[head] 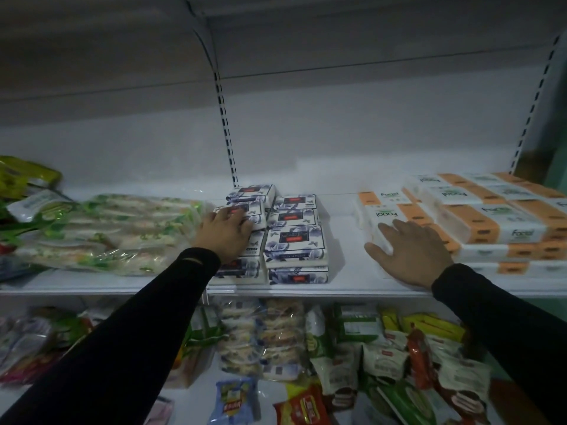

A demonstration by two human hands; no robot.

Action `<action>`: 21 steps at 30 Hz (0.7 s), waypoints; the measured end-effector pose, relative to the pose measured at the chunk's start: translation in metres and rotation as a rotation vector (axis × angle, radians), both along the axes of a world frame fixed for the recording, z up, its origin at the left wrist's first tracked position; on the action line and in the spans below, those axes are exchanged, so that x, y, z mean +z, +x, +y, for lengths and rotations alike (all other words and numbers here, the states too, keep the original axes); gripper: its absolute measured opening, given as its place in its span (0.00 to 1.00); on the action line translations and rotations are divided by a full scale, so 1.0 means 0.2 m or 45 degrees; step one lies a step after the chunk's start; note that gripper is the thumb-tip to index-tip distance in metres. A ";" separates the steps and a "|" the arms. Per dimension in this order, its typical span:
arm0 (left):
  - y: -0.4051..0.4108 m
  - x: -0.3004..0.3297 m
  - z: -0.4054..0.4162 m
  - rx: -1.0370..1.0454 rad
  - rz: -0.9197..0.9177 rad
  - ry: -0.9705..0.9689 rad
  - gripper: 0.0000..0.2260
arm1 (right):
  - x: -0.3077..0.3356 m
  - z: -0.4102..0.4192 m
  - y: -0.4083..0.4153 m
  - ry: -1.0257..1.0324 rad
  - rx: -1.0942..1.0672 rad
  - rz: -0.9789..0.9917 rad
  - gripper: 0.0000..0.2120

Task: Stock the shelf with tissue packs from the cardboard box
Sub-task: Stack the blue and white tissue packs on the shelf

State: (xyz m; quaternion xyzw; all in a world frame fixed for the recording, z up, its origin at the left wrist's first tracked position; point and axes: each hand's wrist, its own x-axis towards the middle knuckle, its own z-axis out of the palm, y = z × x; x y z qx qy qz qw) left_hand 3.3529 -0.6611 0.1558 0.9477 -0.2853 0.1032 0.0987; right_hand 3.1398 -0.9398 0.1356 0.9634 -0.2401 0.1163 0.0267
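Note:
Blue-and-white floral tissue packs (294, 245) stand stacked in two columns at the middle of the white shelf (346, 271). My left hand (225, 233) rests on top of the left column, its fingers curled over a pack's top. To the right lie orange-and-white tissue packs (491, 223) in stacked rows. My right hand (411, 251) lies flat with spread fingers on the nearest orange-and-white pack (379, 214) at the stack's left end. The cardboard box is out of view.
Green-printed plastic bundles (116, 231) fill the shelf's left part, touching the floral stack. A bare strip of shelf lies between the two tissue stacks. The lower shelf holds several snack bags and wrapped packs (337, 357). A slotted upright (225, 118) runs up the back wall.

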 end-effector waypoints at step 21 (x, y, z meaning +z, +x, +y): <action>0.09 0.05 -0.03 -0.004 0.094 0.037 0.28 | 0.01 -0.01 0.00 0.011 0.011 0.011 0.35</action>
